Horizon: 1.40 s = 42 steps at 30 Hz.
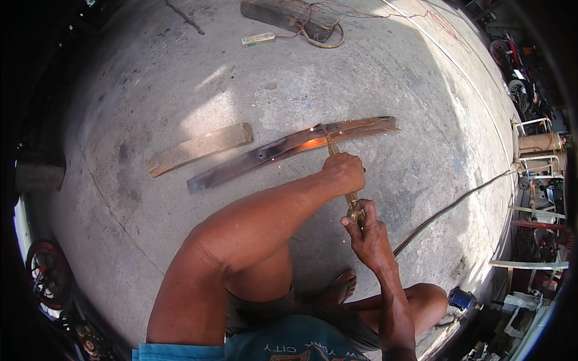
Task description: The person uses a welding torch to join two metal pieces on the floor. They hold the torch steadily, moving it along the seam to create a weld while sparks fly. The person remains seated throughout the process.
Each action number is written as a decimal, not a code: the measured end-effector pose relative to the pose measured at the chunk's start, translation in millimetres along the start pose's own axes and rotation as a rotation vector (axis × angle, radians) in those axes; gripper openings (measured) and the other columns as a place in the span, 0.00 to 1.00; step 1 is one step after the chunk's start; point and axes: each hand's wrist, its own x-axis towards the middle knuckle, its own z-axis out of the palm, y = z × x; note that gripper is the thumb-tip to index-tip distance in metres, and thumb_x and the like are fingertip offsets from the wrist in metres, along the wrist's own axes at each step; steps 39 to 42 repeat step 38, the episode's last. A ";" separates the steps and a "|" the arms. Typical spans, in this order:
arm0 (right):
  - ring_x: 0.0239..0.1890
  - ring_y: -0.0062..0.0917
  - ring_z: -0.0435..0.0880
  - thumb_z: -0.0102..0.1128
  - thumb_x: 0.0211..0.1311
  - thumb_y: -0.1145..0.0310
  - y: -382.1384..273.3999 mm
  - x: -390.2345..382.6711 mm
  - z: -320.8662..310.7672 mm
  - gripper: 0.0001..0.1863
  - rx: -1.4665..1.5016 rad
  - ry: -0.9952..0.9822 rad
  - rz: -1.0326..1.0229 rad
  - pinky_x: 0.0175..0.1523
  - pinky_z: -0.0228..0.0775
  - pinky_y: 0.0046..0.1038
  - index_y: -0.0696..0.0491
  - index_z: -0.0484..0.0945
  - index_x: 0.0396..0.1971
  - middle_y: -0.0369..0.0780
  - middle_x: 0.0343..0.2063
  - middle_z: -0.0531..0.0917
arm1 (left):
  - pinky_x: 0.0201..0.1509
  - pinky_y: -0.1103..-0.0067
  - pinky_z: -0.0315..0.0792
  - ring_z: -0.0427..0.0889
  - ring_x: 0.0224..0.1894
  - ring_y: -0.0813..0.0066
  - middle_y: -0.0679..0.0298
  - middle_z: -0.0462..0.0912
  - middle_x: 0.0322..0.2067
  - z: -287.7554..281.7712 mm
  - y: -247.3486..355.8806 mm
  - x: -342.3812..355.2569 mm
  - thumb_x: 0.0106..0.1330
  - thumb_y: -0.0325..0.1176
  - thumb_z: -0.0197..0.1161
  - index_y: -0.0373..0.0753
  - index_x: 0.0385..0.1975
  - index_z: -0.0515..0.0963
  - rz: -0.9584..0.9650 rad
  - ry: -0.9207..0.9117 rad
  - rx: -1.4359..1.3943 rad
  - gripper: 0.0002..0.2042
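A brass cutting torch (333, 149) runs up from my hands, its tip at a long piece of dark steel (226, 168) on the concrete. The steel glows orange by the tip, and small sparks show around it. Closed round the torch's front tube is my left hand (344, 172), its forearm crossing in from the lower left. Further back, my right hand (368, 236) grips the torch body near its valves, thumb and fingers curled round it. The steel looks split lengthwise towards its right end.
Beside the steel lies a wooden block (201, 148). A larger timber (283, 15), a power strip (257, 40) and thin red wires are at the far side. A dark hose (448, 206) crosses the floor rightward to a trolley with a cylinder (539, 142). A blue can (462, 298) stands by my right knee.
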 end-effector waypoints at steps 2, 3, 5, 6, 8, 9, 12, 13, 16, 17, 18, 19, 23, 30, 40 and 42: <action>0.31 0.51 0.87 0.62 0.74 0.65 0.2 -0.1 -0.1 0.18 0.002 -0.002 0.004 0.37 0.73 0.45 0.49 0.63 0.52 0.53 0.28 0.84 | 0.47 0.65 0.83 0.89 0.44 0.55 0.51 0.90 0.37 0.4 0.0 0.2 0.55 0.36 0.67 0.35 0.36 0.88 -0.001 0.001 -0.002 0.13; 0.31 0.51 0.87 0.62 0.74 0.65 0.3 -0.2 -0.2 0.18 0.003 -0.003 0.006 0.37 0.73 0.45 0.49 0.63 0.53 0.53 0.28 0.84 | 0.47 0.65 0.83 0.89 0.44 0.55 0.51 0.89 0.37 0.6 0.2 0.4 0.55 0.36 0.67 0.35 0.36 0.88 -0.003 0.000 -0.001 0.13; 0.31 0.51 0.87 0.62 0.74 0.65 -0.3 -0.2 -0.5 0.18 0.004 -0.004 0.012 0.37 0.73 0.45 0.49 0.63 0.53 0.53 0.28 0.84 | 0.47 0.64 0.83 0.89 0.44 0.55 0.51 0.89 0.37 0.3 0.6 0.5 0.55 0.35 0.67 0.35 0.36 0.88 -0.010 -0.005 -0.001 0.13; 0.32 0.51 0.87 0.62 0.74 0.65 -1.2 -0.1 -0.8 0.17 0.004 -0.006 0.017 0.37 0.73 0.45 0.49 0.63 0.53 0.52 0.28 0.84 | 0.47 0.64 0.83 0.89 0.44 0.55 0.51 0.89 0.37 -0.1 1.0 0.5 0.55 0.35 0.67 0.35 0.36 0.88 -0.015 -0.008 -0.002 0.13; 0.32 0.51 0.87 0.62 0.74 0.65 -1.5 -0.1 -0.6 0.17 -0.002 -0.002 0.016 0.37 0.73 0.45 0.49 0.64 0.53 0.52 0.28 0.84 | 0.47 0.64 0.83 0.89 0.44 0.54 0.50 0.89 0.37 -0.1 1.2 0.8 0.55 0.35 0.67 0.35 0.36 0.88 -0.016 -0.007 -0.002 0.13; 0.33 0.51 0.87 0.61 0.74 0.66 -0.9 -0.3 -0.1 0.17 -0.008 0.002 0.011 0.37 0.73 0.45 0.49 0.64 0.53 0.52 0.28 0.84 | 0.47 0.64 0.83 0.89 0.43 0.54 0.50 0.89 0.37 0.3 1.1 1.1 0.55 0.35 0.67 0.35 0.36 0.88 -0.012 -0.003 -0.003 0.13; 0.34 0.52 0.87 0.61 0.74 0.66 0.3 0.1 0.1 0.17 -0.014 0.006 0.004 0.38 0.73 0.46 0.49 0.64 0.53 0.52 0.29 0.84 | 0.47 0.64 0.83 0.89 0.43 0.54 0.50 0.89 0.37 2.1 0.5 1.8 0.56 0.35 0.66 0.35 0.36 0.88 0.003 0.011 -0.009 0.13; 0.34 0.52 0.87 0.61 0.74 0.66 0.5 0.2 0.0 0.16 -0.014 0.006 0.003 0.39 0.73 0.46 0.49 0.65 0.54 0.52 0.29 0.84 | 0.47 0.64 0.82 0.89 0.43 0.54 0.50 0.89 0.36 2.6 0.2 2.2 0.56 0.35 0.66 0.35 0.36 0.88 0.009 0.016 -0.012 0.13; 0.35 0.53 0.87 0.60 0.74 0.65 -0.9 0.0 -0.6 0.17 -0.019 -0.008 0.029 0.39 0.73 0.46 0.49 0.65 0.55 0.53 0.30 0.84 | 0.47 0.64 0.82 0.89 0.43 0.53 0.50 0.89 0.37 0.3 1.2 1.7 0.56 0.35 0.65 0.35 0.36 0.88 -0.003 -0.015 -0.005 0.13; 0.35 0.52 0.87 0.60 0.74 0.65 -0.3 0.0 -0.3 0.17 -0.021 -0.004 0.023 0.39 0.73 0.46 0.49 0.66 0.55 0.53 0.30 0.84 | 0.47 0.64 0.82 0.89 0.43 0.53 0.50 0.89 0.37 0.6 0.9 1.8 0.56 0.35 0.65 0.35 0.37 0.88 -0.002 -0.009 -0.006 0.13; 0.35 0.52 0.87 0.60 0.74 0.65 0.8 -0.1 0.3 0.17 -0.023 0.000 0.016 0.39 0.73 0.46 0.48 0.66 0.56 0.53 0.30 0.84 | 0.47 0.64 0.82 0.89 0.44 0.53 0.50 0.89 0.37 1.0 0.4 1.7 0.56 0.35 0.66 0.35 0.37 0.88 -0.001 -0.003 -0.008 0.13; 0.35 0.52 0.87 0.60 0.74 0.65 1.3 0.0 0.6 0.17 -0.024 0.004 0.009 0.40 0.73 0.46 0.48 0.66 0.56 0.53 0.30 0.84 | 0.48 0.64 0.82 0.89 0.44 0.53 0.49 0.89 0.37 1.3 0.1 1.7 0.56 0.35 0.66 0.35 0.37 0.88 0.000 0.003 -0.009 0.13; 0.35 0.52 0.87 0.60 0.74 0.65 1.3 0.1 0.6 0.17 -0.031 0.003 0.011 0.39 0.73 0.46 0.48 0.66 0.56 0.53 0.30 0.84 | 0.48 0.64 0.82 0.89 0.44 0.53 0.49 0.89 0.38 0.9 0.2 0.7 0.56 0.36 0.66 0.35 0.37 0.88 0.000 0.006 -0.010 0.14; 0.34 0.54 0.87 0.61 0.74 0.66 -0.5 0.5 1.0 0.17 -0.022 -0.002 0.003 0.39 0.73 0.46 0.49 0.64 0.54 0.53 0.29 0.84 | 0.48 0.64 0.82 0.89 0.44 0.54 0.50 0.89 0.38 -0.3 -0.7 -0.5 0.56 0.36 0.66 0.35 0.37 0.88 0.000 -0.005 -0.003 0.14; 0.36 0.55 0.87 0.62 0.73 0.66 0.6 0.6 0.9 0.18 -0.017 0.002 -0.009 0.39 0.73 0.47 0.49 0.62 0.54 0.54 0.31 0.85 | 0.48 0.65 0.83 0.89 0.44 0.54 0.50 0.89 0.38 -1.2 0.8 -0.7 0.56 0.36 0.66 0.35 0.37 0.88 -0.017 -0.011 0.002 0.14; 0.36 0.55 0.87 0.62 0.73 0.66 0.6 0.6 0.9 0.18 -0.017 0.002 -0.009 0.39 0.73 0.47 0.49 0.62 0.54 0.54 0.31 0.85 | 0.48 0.65 0.83 0.89 0.44 0.54 0.50 0.89 0.38 -1.2 0.8 -0.7 0.56 0.36 0.66 0.35 0.37 0.88 -0.017 -0.011 0.002 0.14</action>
